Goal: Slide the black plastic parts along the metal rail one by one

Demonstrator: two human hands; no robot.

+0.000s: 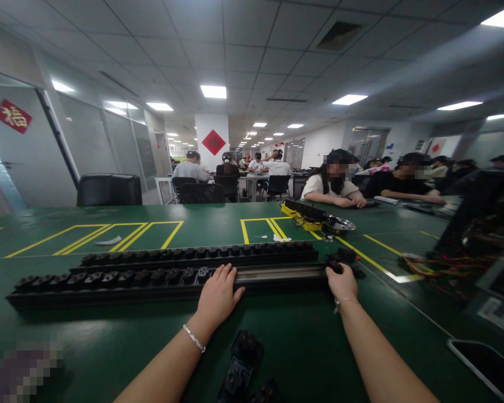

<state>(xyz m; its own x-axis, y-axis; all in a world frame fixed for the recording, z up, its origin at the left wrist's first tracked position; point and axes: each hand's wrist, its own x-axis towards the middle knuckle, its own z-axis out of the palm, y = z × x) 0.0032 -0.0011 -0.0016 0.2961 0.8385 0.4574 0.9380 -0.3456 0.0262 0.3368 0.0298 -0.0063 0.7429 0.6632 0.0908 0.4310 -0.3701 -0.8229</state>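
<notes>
A long black channel strip [109, 299] lies across the table, with a row of black socket modules [143, 277] seated in its left part. My left hand [219, 294] rests over the strip beside the last seated module, fingers laid across it and thumb apart. To its right, the bare metal-coloured inside of the channel [281, 273] shows. My right hand [343, 282] is closed at the strip's right end, its fingers pinching a dark module [338, 267] mostly hidden by them. Loose black modules [246, 347] lie in front, between my forearms.
Behind lies a second filled strip [201, 254]. A yellow holder [292, 210] with a black power strip and a metal dish [339, 224] stand farther back. Wires [437, 268] and a phone-like device [487, 364] are at right. Two people sit across the table.
</notes>
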